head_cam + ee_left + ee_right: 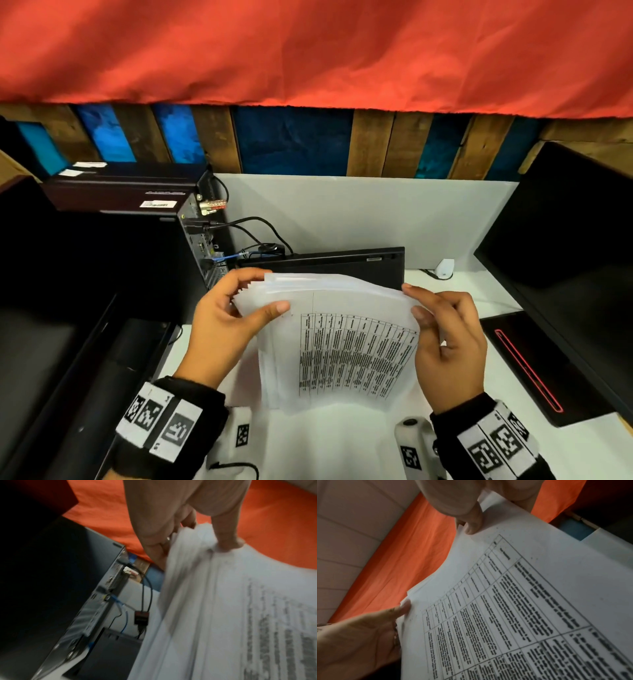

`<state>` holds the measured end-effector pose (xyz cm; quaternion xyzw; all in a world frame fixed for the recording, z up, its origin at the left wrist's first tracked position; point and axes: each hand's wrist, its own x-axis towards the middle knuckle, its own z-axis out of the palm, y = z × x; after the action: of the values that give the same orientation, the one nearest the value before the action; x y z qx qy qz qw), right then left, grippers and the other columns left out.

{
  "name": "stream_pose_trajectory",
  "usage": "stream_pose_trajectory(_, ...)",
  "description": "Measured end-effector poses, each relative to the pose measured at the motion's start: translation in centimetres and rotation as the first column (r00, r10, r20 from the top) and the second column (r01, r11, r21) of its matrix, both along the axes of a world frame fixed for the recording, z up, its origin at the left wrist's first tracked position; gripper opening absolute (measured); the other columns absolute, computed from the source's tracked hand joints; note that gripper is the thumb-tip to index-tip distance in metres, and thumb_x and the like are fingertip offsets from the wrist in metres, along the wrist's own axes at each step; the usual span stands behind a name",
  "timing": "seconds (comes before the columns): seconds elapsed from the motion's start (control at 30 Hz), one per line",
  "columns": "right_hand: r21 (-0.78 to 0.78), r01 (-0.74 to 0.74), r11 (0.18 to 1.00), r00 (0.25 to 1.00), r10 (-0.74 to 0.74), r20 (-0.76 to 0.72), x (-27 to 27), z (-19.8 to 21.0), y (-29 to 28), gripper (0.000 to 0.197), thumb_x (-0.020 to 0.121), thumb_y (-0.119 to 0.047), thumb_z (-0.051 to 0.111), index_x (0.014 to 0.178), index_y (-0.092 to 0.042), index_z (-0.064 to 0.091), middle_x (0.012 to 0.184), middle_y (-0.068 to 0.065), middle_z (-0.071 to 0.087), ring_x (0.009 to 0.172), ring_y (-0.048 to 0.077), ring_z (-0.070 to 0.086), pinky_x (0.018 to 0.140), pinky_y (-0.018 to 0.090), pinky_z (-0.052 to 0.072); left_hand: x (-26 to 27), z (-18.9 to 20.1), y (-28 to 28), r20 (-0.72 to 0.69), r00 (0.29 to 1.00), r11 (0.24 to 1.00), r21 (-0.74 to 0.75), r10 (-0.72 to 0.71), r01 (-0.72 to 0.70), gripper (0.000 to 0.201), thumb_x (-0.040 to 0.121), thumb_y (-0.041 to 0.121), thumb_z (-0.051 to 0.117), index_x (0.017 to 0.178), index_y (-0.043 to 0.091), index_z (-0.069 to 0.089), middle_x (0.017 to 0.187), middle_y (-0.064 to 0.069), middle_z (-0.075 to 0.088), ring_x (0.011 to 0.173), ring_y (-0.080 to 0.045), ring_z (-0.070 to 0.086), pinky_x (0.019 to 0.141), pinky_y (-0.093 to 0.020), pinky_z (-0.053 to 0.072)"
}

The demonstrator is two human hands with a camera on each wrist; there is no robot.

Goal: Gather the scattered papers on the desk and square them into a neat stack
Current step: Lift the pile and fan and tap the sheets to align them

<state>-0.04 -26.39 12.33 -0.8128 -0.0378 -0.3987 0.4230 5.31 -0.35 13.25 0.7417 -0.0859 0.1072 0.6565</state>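
- Head view gives me the whole layout: both hands hold the papers (337, 342) upright over the white desk (346, 445), lower edge near the surface; can't tell if it touches.
- Left wrist view, blurred, adds the left hand (173, 520) grip: thumb on the front sheet, fingers (154, 550) curled behind the stack's left edge. It also shows the computer tower (96, 601) rear ports and cables (145, 588) just beside the papers.
- Right wrist view adds print detail: a ruled table with dense rows of text, unreadable. The right hand (464, 504) pinches the upper right corner, thumb in front, fingers mostly hidden behind the sheets.
- Around: a black flat device (325, 265) just behind the papers, a dark monitor (565, 257) at right, a black pad with a red line (534, 370) on the desk right of the right hand, and a red cloth (308, 51) above.
- The tower crowds the left hand's side.
- Papers: white, several sheets, top edges fanned and stepped at the left, not flush; the front sheet bows outward.
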Motion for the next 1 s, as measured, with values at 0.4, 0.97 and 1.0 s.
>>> stream_pose_trajectory(0.4,0.731,-0.230,0.643,0.831,0.520,-0.196,0.6,-1.7,-1.2,0.091,0.024,-0.054,0.091,0.099,-0.008,0.069,0.096,0.018,0.072,0.087,0.029,0.071,0.068,0.031,0.058,-1.1,-3.3,-3.4,-0.286,0.877,0.900,-0.322,-0.387,0.293,0.065,0.044,0.005,0.088,0.106,0.015,0.072,0.108,-0.011,0.075,0.103,-0.021,0.071,0.078,-0.024,0.057)
stream_pose_trajectory(0.97,0.695,-0.152,0.703,0.858,0.443,-0.260,0.3,-1.8,-1.6,0.049,0.057,0.009,0.083,0.098,-0.015,0.070,0.094,0.000,0.077,0.087,0.011,0.073,0.070,0.020,0.057,-1.6,-2.8,-4.3,-0.235,0.968,0.979,-0.197,-0.091,0.044,0.048,0.064,0.000,0.085,0.108,0.008,0.068,0.102,-0.003,0.077,0.095,-0.013,0.073,0.078,-0.019,0.057)
stream_pose_trajectory(1.0,0.687,-0.158,0.709,0.864,0.436,-0.251,0.5,-1.3,-1.6,0.051,0.054,0.006,0.084,0.098,-0.015,0.071,0.099,0.002,0.076,0.090,0.014,0.073,0.071,0.022,0.058,-1.4,-2.3,-4.2,-0.196,0.976,0.975,-0.218,-0.092,0.048,0.058,0.057,0.005,0.089,0.110,0.009,0.066,0.103,-0.004,0.076,0.095,-0.013,0.072,0.076,-0.020,0.057)
